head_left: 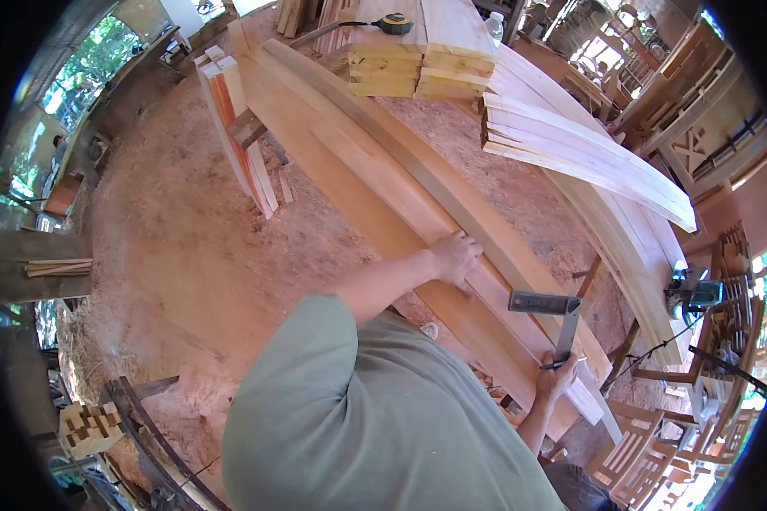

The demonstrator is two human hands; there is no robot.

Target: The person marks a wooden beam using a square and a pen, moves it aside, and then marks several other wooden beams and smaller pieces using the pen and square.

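- We can read no text, label, brand or number anywhere.
- The square (547, 303) and the tape measure (394, 23) show too small for us to read any marks.

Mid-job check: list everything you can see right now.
long planks: several, tan, diagonal across the middle
try square: one, grey metal, on the long planks
curved boards: one stack, pale, upper right
short planks: one stack, yellowish, top
tape measure: one, yellow, on the short planks
power tool: one, dark, right edge
chairs: several, wooden, lower right
left hand: one, resting on the long planks
right hand: one, holding a pencil by the try square
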